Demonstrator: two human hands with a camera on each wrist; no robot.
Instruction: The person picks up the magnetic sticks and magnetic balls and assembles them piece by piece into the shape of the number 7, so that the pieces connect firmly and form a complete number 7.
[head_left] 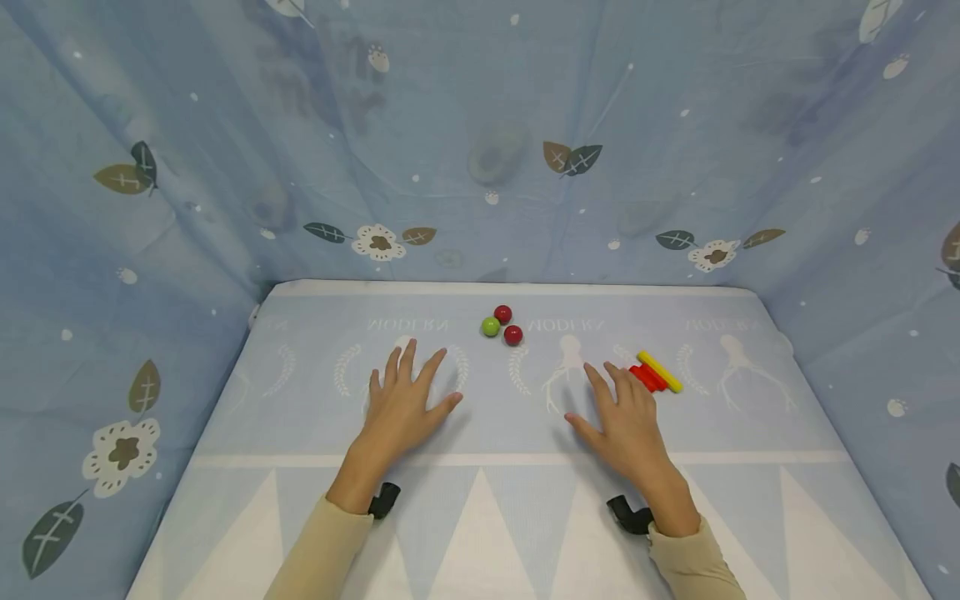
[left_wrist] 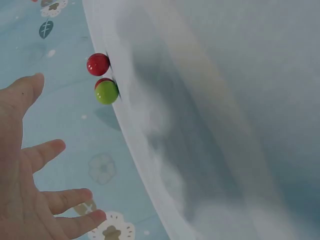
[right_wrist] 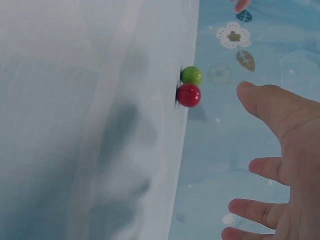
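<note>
Fingers spread, my left hand (head_left: 402,408) hovers over the left half of the table and holds nothing. My right hand (head_left: 624,421) is likewise spread and holds nothing, on the right side. Between and beyond the hands lie a green ball (head_left: 491,326) and two shiny red balls, one farther back (head_left: 502,314) and one nearer (head_left: 513,335), grouped closely. Just beyond the right hand's fingers are short red rods (head_left: 648,378), partly overlapped by the hand, with a longer yellow rod (head_left: 660,372) slanting alongside them. In the right wrist view, the red ball (right_wrist: 188,95) overlaps the green one.
A pale blue and white patterned cloth (head_left: 480,433) covers the table. Blue curtains (head_left: 465,150) with leaf and flower prints rise behind it and along both sides. Each wrist carries a small black device, one on the left (head_left: 385,500) and one on the right (head_left: 630,516).
</note>
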